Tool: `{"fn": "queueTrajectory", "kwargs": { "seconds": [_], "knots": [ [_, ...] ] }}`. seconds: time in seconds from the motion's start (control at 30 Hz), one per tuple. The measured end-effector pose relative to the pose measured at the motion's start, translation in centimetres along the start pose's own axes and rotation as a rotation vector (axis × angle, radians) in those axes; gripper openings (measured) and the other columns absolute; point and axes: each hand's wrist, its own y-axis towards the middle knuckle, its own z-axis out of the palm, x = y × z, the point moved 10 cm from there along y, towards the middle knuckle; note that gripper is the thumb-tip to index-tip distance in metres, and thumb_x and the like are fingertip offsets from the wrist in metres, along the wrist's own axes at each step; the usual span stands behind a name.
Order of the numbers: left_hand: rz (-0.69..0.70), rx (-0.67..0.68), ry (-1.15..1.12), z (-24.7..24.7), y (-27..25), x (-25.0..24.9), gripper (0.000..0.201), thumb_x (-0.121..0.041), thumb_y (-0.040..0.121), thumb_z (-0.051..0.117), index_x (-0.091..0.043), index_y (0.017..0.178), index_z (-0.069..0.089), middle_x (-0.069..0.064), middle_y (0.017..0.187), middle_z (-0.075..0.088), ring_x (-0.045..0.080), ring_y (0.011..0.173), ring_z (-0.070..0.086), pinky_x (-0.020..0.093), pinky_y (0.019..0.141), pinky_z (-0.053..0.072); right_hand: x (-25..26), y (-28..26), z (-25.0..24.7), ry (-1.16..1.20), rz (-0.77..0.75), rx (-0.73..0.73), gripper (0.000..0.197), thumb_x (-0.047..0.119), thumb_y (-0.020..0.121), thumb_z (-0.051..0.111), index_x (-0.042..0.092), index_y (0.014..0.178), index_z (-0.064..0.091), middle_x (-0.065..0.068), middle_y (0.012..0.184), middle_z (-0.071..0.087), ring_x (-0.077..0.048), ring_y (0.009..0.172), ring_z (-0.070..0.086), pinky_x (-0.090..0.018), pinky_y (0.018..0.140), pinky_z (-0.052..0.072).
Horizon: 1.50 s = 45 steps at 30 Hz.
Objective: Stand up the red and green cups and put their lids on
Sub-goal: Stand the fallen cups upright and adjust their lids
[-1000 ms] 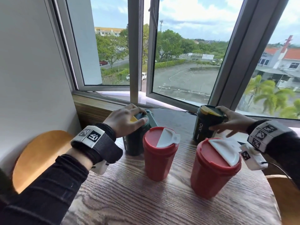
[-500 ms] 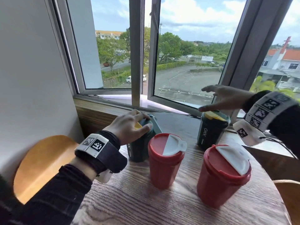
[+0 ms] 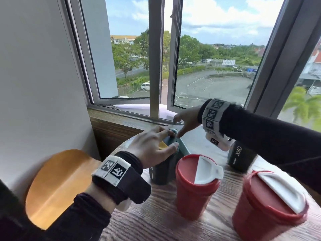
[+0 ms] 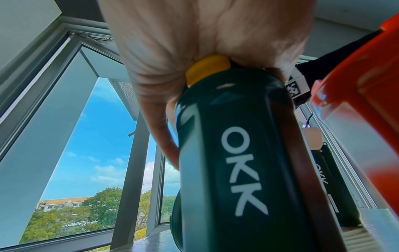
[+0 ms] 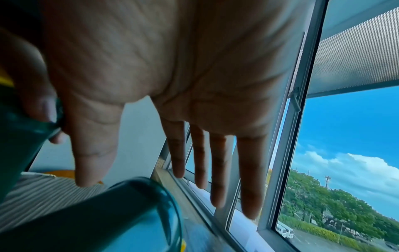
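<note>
My left hand (image 3: 152, 146) grips the top of an upright dark green cup (image 3: 161, 173), fingers curled round its lid with the yellow tab (image 4: 207, 68). Behind this cup leans another green cup (image 3: 183, 150); its open mouth (image 5: 151, 204) shows in the right wrist view. My right hand (image 3: 185, 119) hovers over that leaning cup with straight, spread fingers (image 5: 218, 170) and holds nothing. A third green cup (image 3: 241, 159) marked OKK stands upright, partly hidden under my right forearm. Two red cups (image 3: 196, 188) (image 3: 271, 206) stand in front with red and white lids on.
The cups stand on a round wooden table (image 3: 156, 220) pushed against a wooden sill (image 3: 118, 119). An open window frame (image 3: 172, 66) rises just behind my right hand. A white wall is on the left, and a yellow-brown wooden seat (image 3: 57, 185) is below it.
My right hand left the lid of the right green cup, rose, and swung left to above the leaning cup. My left hand stayed on its green cup.
</note>
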Motion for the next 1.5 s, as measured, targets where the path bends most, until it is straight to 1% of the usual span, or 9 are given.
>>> {"fn": "queueTrajectory", "kwargs": {
  "seconds": [0.13, 0.23, 0.33, 0.43, 0.6, 0.73, 0.93, 1.1, 1.5],
  "knots": [
    [-0.001, -0.002, -0.009, 0.1, 0.2, 0.2, 0.055, -0.067, 0.077, 0.034, -0.042, 0.124, 0.047, -0.012, 0.124, 0.048, 0.015, 0.111, 0.051, 0.028, 0.091, 0.041, 1.1, 1.6, 1.2, 0.016, 0.007, 0.027, 0.068, 0.040, 0.087, 0.060, 0.012, 0.143, 0.034, -0.007, 0.148, 0.039, -0.022, 0.135, 0.037, -0.034, 0.112, 0.030],
    [-0.005, 0.007, -0.015, 0.2, 0.1, 0.3, 0.057, -0.067, 0.077, 0.034, -0.040, 0.125, 0.047, -0.011, 0.125, 0.047, 0.016, 0.111, 0.051, 0.030, 0.093, 0.042, 1.3, 1.8, 1.9, 0.111, 0.022, 0.092, 0.059, 0.027, 0.092, 0.056, 0.012, 0.144, 0.032, -0.008, 0.146, 0.041, -0.022, 0.132, 0.041, -0.029, 0.097, 0.041],
    [-0.004, 0.011, -0.015, 0.1, -0.1, 0.2, 0.057, -0.066, 0.076, 0.034, -0.040, 0.125, 0.048, -0.008, 0.125, 0.048, 0.018, 0.111, 0.051, 0.032, 0.094, 0.042, 1.5, 1.8, 2.8, 0.274, 0.028, 0.166, 0.049, 0.012, 0.091, 0.057, 0.011, 0.137, 0.041, -0.005, 0.110, 0.059, -0.024, 0.106, 0.057, -0.030, 0.076, 0.056],
    [0.000, 0.019, -0.008, 0.1, 0.0, 0.1, 0.057, -0.066, 0.077, 0.033, -0.040, 0.125, 0.047, -0.008, 0.124, 0.048, 0.018, 0.110, 0.051, 0.033, 0.093, 0.043, 1.2, 2.1, 2.8, 0.332, 0.042, 0.149, 0.046, 0.009, 0.086, 0.063, 0.006, 0.129, 0.047, -0.014, 0.116, 0.059, -0.032, 0.101, 0.063, -0.046, 0.086, 0.055],
    [-0.001, 0.013, -0.016, 0.1, -0.1, 0.0, 0.054, -0.065, 0.077, 0.034, -0.040, 0.122, 0.049, -0.008, 0.122, 0.048, 0.018, 0.107, 0.052, 0.033, 0.092, 0.044, 0.1, 1.2, 2.3, 0.396, 0.056, 0.152, 0.053, 0.017, 0.081, 0.072, 0.003, 0.124, 0.044, -0.021, 0.129, 0.052, -0.039, 0.105, 0.062, -0.050, 0.089, 0.053],
    [-0.007, 0.012, -0.017, 0.0, -0.2, -0.1, 0.054, -0.065, 0.077, 0.034, -0.039, 0.122, 0.049, -0.008, 0.121, 0.048, 0.018, 0.106, 0.053, 0.034, 0.091, 0.044, -1.6, 0.4, 1.4, 0.433, 0.057, 0.062, 0.047, 0.018, 0.076, 0.076, 0.008, 0.111, 0.045, -0.024, 0.119, 0.057, -0.034, 0.096, 0.065, -0.045, 0.083, 0.057],
    [-0.003, 0.001, 0.004, -0.2, -0.2, -0.2, 0.056, -0.065, 0.077, 0.032, -0.037, 0.123, 0.049, -0.006, 0.120, 0.050, 0.019, 0.105, 0.053, 0.029, 0.087, 0.042, -3.8, -1.9, -0.1, 0.404, 0.030, -0.075, 0.034, 0.020, 0.078, 0.074, 0.010, 0.098, 0.048, -0.010, 0.111, 0.056, -0.016, 0.067, 0.063, -0.019, 0.052, 0.056],
    [-0.001, 0.014, 0.009, 0.0, -0.1, -0.2, 0.047, -0.062, 0.086, 0.040, -0.038, 0.125, 0.048, -0.006, 0.123, 0.048, 0.018, 0.105, 0.052, 0.029, 0.083, 0.040, -4.3, -4.4, -1.3, 0.174, -0.016, -0.200, 0.036, 0.032, 0.073, 0.077, 0.015, 0.090, 0.050, -0.005, 0.106, 0.059, -0.021, 0.090, 0.057, -0.033, 0.072, 0.047],
    [-0.004, 0.021, 0.047, -0.1, -0.1, -0.2, 0.048, -0.059, 0.088, 0.039, -0.035, 0.129, 0.046, -0.002, 0.127, 0.048, 0.021, 0.109, 0.051, 0.028, 0.082, 0.036, -4.7, -8.4, 0.8, 0.104, 0.020, -0.158, 0.041, 0.025, 0.057, 0.087, 0.008, 0.085, 0.063, -0.006, 0.102, 0.059, -0.019, 0.090, 0.051, -0.023, 0.063, 0.036]
  ]
}}
